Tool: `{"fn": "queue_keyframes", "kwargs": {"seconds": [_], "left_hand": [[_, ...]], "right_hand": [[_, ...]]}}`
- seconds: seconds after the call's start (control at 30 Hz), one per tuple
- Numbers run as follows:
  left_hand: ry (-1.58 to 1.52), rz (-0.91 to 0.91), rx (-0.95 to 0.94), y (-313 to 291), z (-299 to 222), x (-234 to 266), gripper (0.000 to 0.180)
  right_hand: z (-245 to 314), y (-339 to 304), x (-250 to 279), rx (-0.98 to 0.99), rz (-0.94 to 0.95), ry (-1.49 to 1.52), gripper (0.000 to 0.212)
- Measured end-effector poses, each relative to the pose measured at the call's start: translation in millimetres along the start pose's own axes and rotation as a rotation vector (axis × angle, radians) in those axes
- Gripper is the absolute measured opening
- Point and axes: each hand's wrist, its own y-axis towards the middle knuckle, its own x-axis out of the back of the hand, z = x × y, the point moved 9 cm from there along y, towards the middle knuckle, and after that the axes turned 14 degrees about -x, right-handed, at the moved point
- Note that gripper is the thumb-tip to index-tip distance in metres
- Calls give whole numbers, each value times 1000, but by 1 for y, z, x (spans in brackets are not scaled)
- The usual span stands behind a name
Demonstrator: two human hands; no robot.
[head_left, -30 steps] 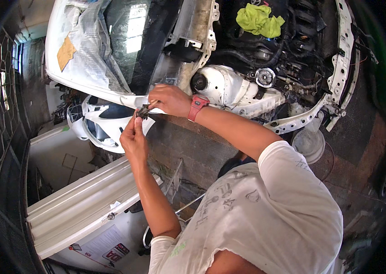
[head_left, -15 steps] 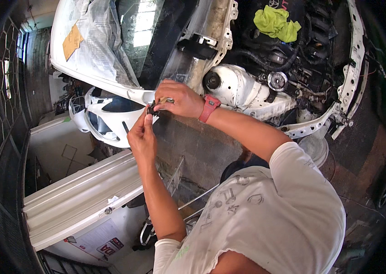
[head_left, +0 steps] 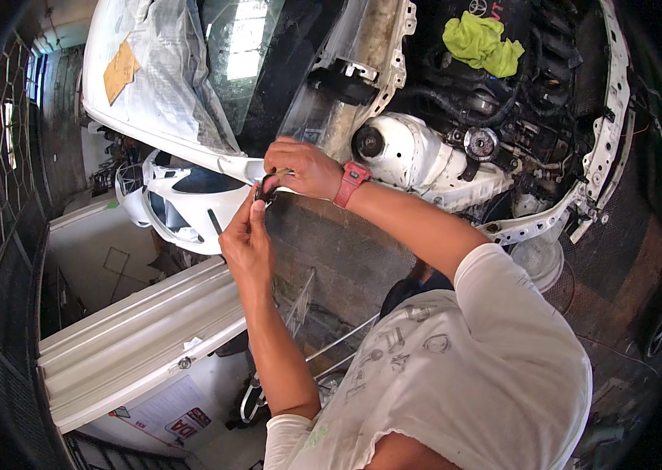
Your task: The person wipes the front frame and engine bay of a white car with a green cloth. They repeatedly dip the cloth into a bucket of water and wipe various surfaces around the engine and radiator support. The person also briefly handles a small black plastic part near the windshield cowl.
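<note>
Where the left hand (head_left: 246, 244) is: fingertips gripping a small dark part (head_left: 261, 193)
Small dark part: between both hands, showing less than a second ago, suggesting close handling
Right hand (head_left: 303, 168): curled beside it, exact grip unclear

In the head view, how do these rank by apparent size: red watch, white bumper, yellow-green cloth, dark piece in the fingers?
Largest to smallest:
White bumper
Yellow-green cloth
Red watch
Dark piece, counting only what shows
</note>
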Motion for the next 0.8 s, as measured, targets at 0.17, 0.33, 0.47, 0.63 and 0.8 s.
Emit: {"fn": "queue_keyframes", "kwargs": {"seconds": [0.17,0.33,0.47,0.63,0.8], "left_hand": [[23,-23,7,1,0,0,39],[-48,-63,-28,-4,8,-2,39],[-124,-87,-43,-10,17,-5,41],[-387,-152,-58,-21,26,-16,43],[-355,-186,-99,-24,24,-16,42]], "right_hand": [[-47,-16,29,-512,-157,-155,31],[-24,-42,25,-593,-359,-183,35],[-7,-28,3,-709,-116,-322,39],[28,-7,-7,-732,43,-229,50],[50,-14,-4,-800,71,7,57]]}}
